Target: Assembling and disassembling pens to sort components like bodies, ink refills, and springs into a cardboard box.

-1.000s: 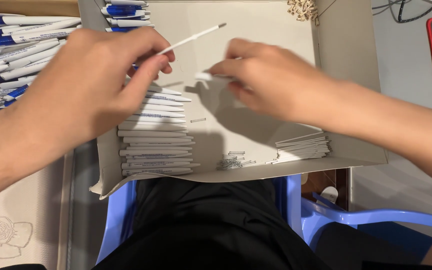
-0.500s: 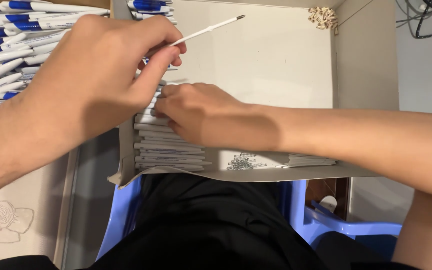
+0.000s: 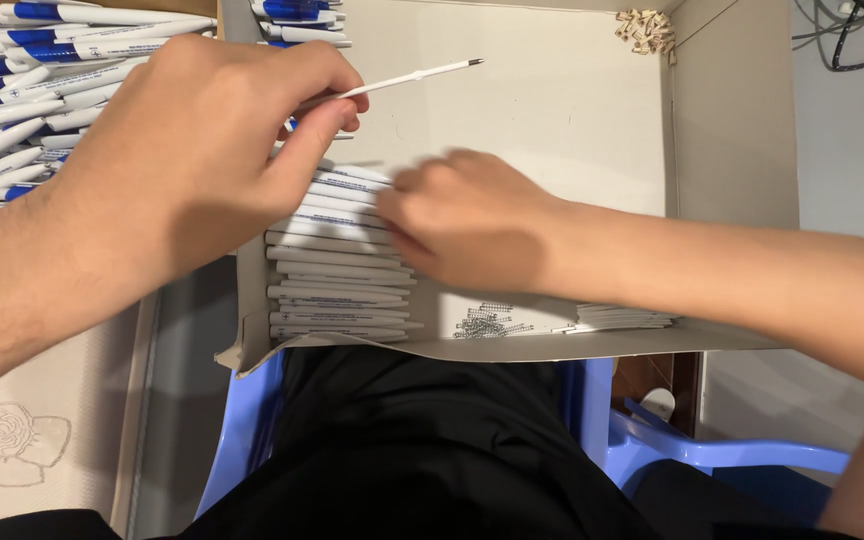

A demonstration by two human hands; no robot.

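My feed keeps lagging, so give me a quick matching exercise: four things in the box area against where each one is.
Things:
1. pen refill
2. white pen barrels
3. small springs
4. blue-and-white pens

Places:
A. heaped outside the box, far left
B. pinched in the left hand
C. loose on the box floor by the near wall
D. stacked under the right hand

Pairs: 1-B, 2-D, 3-C, 4-A

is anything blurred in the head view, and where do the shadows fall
Head view: the right hand is smeared by motion blur over the stack of white pen barrels; the left hand, pinching a thin white refill, is sharp; soft shadows lie on the cardboard box floor beside the hands; no glare.
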